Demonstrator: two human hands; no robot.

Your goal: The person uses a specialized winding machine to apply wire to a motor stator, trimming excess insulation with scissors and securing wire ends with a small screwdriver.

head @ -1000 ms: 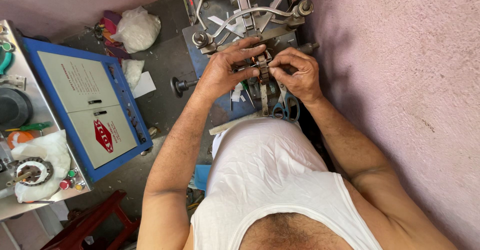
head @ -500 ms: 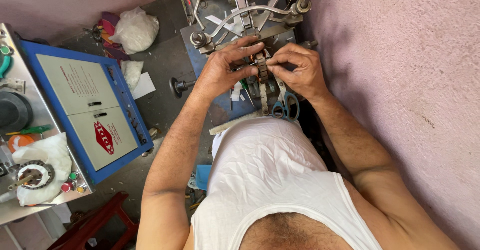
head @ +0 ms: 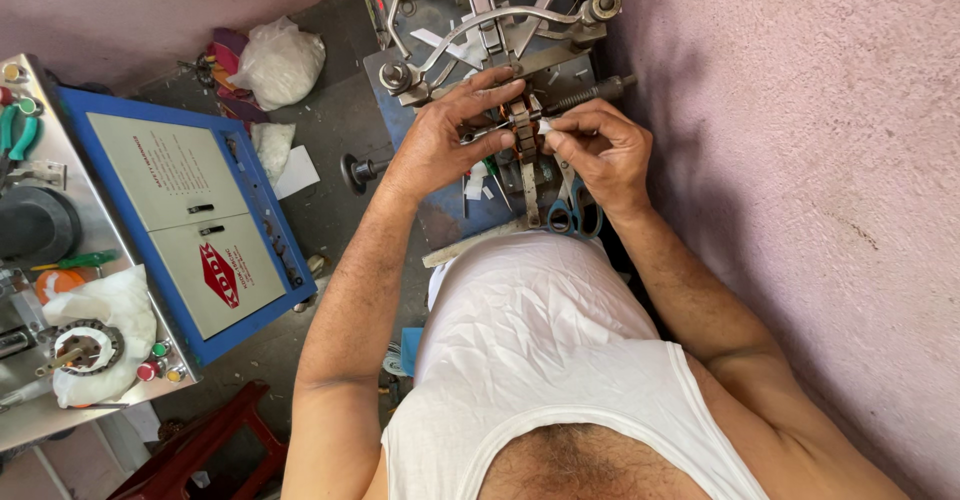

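My left hand [head: 452,132] grips a small metal part with copper wire [head: 518,125], clamped in a grey winding machine [head: 490,20] straight ahead. Its fingers wrap over the part from the left. My right hand [head: 598,150] is on the right of the same part, with thumb and forefinger pinched on a small white slip [head: 546,127] against it. The two hands nearly touch over the part. Blue-handled scissors [head: 575,215] lie on the machine's base just below my right hand.
A blue cabinet with grey doors [head: 190,225] stands on the left, a steel bench top [head: 60,290] with tools and a round stator on white cloth beside it. A white bag [head: 280,60] lies on the floor. A pink wall [head: 800,160] closes the right. A red stool [head: 215,445] sits low left.
Both hands stay on the part in the machine. The fingers of my right hand have shifted slightly on the white slip; the view has moved a little.
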